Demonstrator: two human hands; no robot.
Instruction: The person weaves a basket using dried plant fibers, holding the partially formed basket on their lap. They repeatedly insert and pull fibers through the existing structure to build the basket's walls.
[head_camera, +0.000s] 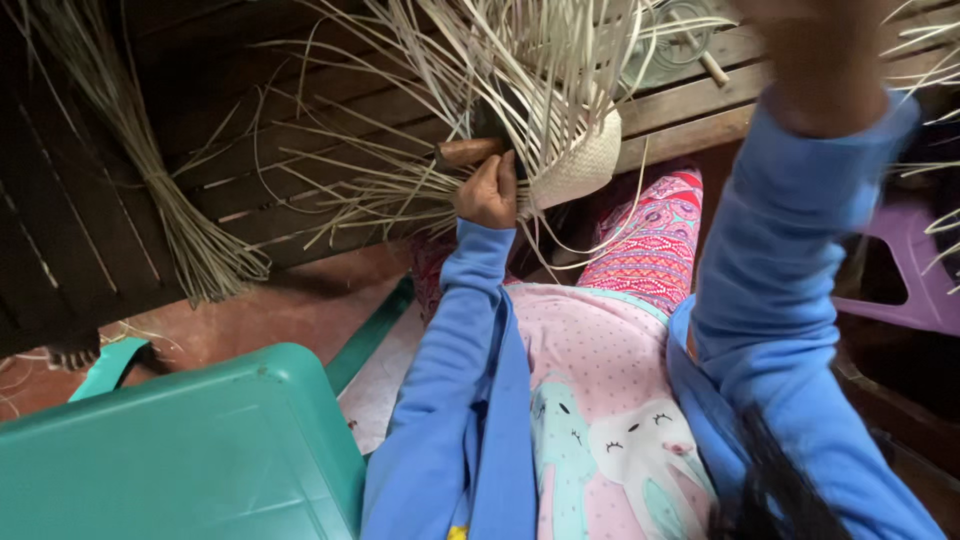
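Observation:
My left hand (487, 190) is closed on the edge of a pale, partly woven piece (585, 160), held over my lap. Many loose pale strips (420, 120) fan out from the woven piece to the left and upward. A brown rounded object (466, 152) sticks out just above my left thumb. My right hand (815, 50) is raised close to the camera at the top right; it is blurred and cut off by the frame edge. More thin strips (925, 45) hang beside it, and I cannot see whether it grips one.
A tied bundle of long strips (160, 190) lies on the dark slatted wood (60, 220) at left. A teal plastic stool (180, 450) stands at lower left and a purple plastic stool (915, 270) at right. Wooden planks (690, 100) run behind the weaving.

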